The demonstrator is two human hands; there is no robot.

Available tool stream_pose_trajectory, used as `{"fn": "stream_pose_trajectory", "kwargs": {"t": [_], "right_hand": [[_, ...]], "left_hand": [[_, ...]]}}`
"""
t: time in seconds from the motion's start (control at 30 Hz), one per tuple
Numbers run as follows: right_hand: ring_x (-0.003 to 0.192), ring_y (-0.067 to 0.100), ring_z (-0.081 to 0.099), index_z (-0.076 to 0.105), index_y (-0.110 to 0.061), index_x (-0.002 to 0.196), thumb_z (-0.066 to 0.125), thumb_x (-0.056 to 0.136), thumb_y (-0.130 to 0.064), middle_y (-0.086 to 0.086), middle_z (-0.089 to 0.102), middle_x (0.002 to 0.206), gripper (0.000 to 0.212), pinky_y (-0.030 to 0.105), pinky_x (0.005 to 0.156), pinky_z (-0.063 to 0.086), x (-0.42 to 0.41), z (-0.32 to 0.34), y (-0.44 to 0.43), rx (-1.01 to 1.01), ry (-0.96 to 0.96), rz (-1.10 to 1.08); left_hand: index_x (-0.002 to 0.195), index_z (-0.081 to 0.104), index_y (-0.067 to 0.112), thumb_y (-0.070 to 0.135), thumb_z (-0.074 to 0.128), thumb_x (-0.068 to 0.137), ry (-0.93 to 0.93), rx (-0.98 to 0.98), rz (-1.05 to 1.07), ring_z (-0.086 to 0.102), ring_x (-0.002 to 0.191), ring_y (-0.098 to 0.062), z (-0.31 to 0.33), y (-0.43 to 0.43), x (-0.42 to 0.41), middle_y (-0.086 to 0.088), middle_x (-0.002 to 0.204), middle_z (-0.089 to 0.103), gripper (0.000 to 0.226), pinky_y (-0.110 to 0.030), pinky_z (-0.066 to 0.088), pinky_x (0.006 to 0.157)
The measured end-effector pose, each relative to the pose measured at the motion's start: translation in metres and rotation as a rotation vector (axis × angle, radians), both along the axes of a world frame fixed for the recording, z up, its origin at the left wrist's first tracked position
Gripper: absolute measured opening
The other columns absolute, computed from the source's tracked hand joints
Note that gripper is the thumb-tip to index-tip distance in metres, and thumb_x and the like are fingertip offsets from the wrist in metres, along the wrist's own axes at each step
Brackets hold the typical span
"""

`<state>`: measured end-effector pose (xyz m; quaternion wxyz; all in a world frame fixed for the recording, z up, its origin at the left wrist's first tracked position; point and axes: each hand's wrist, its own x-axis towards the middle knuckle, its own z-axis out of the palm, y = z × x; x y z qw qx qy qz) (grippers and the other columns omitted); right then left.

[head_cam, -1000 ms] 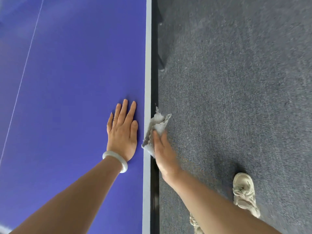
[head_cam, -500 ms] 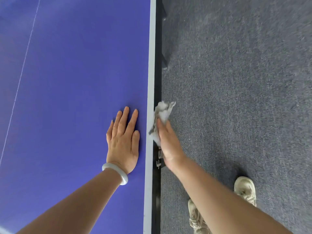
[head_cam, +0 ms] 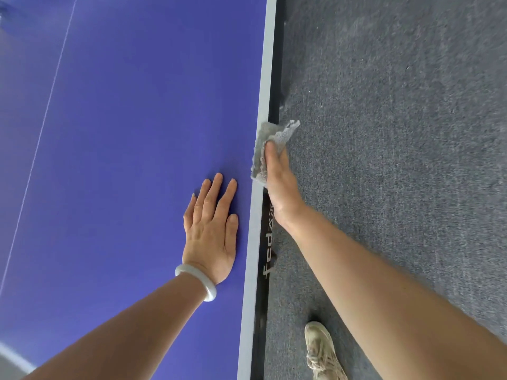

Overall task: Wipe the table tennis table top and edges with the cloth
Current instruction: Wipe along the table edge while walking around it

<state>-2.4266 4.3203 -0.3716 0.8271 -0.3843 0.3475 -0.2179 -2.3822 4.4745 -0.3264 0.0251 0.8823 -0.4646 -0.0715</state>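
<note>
The blue table tennis table top (head_cam: 131, 138) fills the left of the view, with a white line along its right side and a black side edge (head_cam: 267, 242) bearing pale lettering. My left hand (head_cam: 211, 231) rests flat on the top near that side, fingers straight, a pale bangle on the wrist. My right hand (head_cam: 278, 182) presses a crumpled grey cloth (head_cam: 270, 141) against the table's side edge; the fingers lie along the cloth, and its upper corner sticks out past the fingertips.
Grey carpet (head_cam: 397, 133) covers the floor right of the table. My beige shoe (head_cam: 323, 352) stands on it near the table's edge at the bottom. A thin white centre line (head_cam: 45, 111) runs down the table top at the left.
My right hand has slid the cloth forward along the side edge, away from me, uncovering the lettering on the black edge. My left hand has stayed flat on the top.
</note>
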Motion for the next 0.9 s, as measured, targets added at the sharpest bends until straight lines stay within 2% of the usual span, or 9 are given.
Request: {"fn": "stream_pose_trajectory", "kwargs": {"t": [0.13,0.27,0.4,0.43,0.47,0.57,0.63,0.7,0.9], "right_hand": [[0.121,-0.012,0.049,0.03,-0.028,0.149,0.035,0.104,-0.04,-0.015,0.051,0.139,0.047,0.003,0.096,0.037,-0.049,0.004,0.061,0.06,-0.026,0.023],[0.106,-0.021,0.054,0.043,-0.036,0.125,0.038,0.099,-0.039,-0.032,0.059,0.116,0.027,0.0,0.087,0.039,-0.094,0.009,0.11,0.032,-0.081,0.17],[0.107,-0.014,0.058,0.042,-0.038,0.122,0.033,0.106,-0.029,-0.009,0.056,0.117,0.021,0.007,0.087,0.046,-0.043,0.003,0.039,0.045,-0.058,0.15],[0.107,-0.01,0.058,0.04,-0.034,0.13,0.031,0.107,-0.029,0.008,0.054,0.136,0.025,0.006,0.08,0.048,-0.025,0.002,0.014,0.036,-0.07,0.134],[0.103,-0.01,0.06,0.036,-0.026,0.141,0.03,0.108,-0.03,0.006,0.041,0.148,0.033,0.003,0.072,0.048,-0.009,0.005,-0.008,0.03,-0.067,0.107],[0.091,-0.014,0.062,0.031,-0.019,0.151,0.029,0.107,-0.038,-0.002,0.054,0.137,0.047,-0.006,0.06,0.038,0.006,0.005,-0.027,-0.008,-0.014,0.051],[0.121,-0.001,0.056,0.031,-0.026,0.151,0.028,0.106,-0.044,-0.012,0.057,0.13,0.048,-0.005,0.075,0.039,-0.008,0.004,-0.004,0.062,0.003,0.051],[0.137,0.002,0.042,0.026,-0.038,0.148,0.027,0.103,-0.047,-0.014,0.051,0.142,0.046,0.007,0.103,0.035,-0.036,0.004,0.038,0.117,-0.04,0.098],[0.116,-0.021,0.048,0.03,-0.041,0.138,0.035,0.093,-0.047,-0.021,0.051,0.135,0.046,0.007,0.103,0.037,-0.099,0.017,0.114,0.138,-0.023,0.231]], "left_hand": [[0.155,0.026,0.02,0.027,0.023,0.101,0.008,-0.01,0.002,0.005,0.152,-0.016,0.0,0.0,-0.001,0.001,0.164,0.014,0.054,-0.045,0.008,0.122],[0.154,0.028,0.019,0.028,0.023,0.1,0.006,-0.028,-0.001,0.008,0.152,-0.017,-0.001,-0.001,0.0,0.0,0.163,0.016,0.055,-0.046,0.01,0.122],[0.154,0.027,0.019,0.027,0.023,0.1,-0.005,-0.014,-0.004,0.008,0.152,-0.017,-0.001,-0.001,0.001,-0.001,0.163,0.016,0.055,-0.047,0.01,0.122],[0.154,0.027,0.019,0.027,0.024,0.1,-0.008,-0.013,-0.004,0.008,0.152,-0.018,-0.001,-0.001,0.001,-0.001,0.163,0.016,0.055,-0.047,0.01,0.122],[0.154,0.028,0.019,0.027,0.024,0.1,-0.008,-0.014,-0.003,0.008,0.152,-0.018,-0.002,-0.001,0.001,-0.001,0.163,0.016,0.055,-0.047,0.01,0.122],[0.154,0.03,0.019,0.027,0.025,0.1,-0.009,-0.022,0.006,0.009,0.151,-0.018,-0.003,-0.001,0.001,0.0,0.163,0.018,0.055,-0.047,0.011,0.122],[0.154,0.029,0.02,0.027,0.024,0.1,-0.014,-0.02,0.002,0.008,0.152,-0.017,-0.003,0.0,0.001,0.0,0.163,0.017,0.055,-0.046,0.011,0.122],[0.154,0.028,0.02,0.027,0.023,0.1,-0.015,-0.015,-0.006,0.008,0.152,-0.017,-0.003,0.001,0.002,0.0,0.163,0.016,0.055,-0.046,0.011,0.122],[0.155,0.027,0.021,0.028,0.023,0.101,0.006,-0.036,-0.022,0.008,0.152,-0.017,-0.003,0.002,0.004,0.001,0.163,0.017,0.054,-0.047,0.011,0.122]]}}
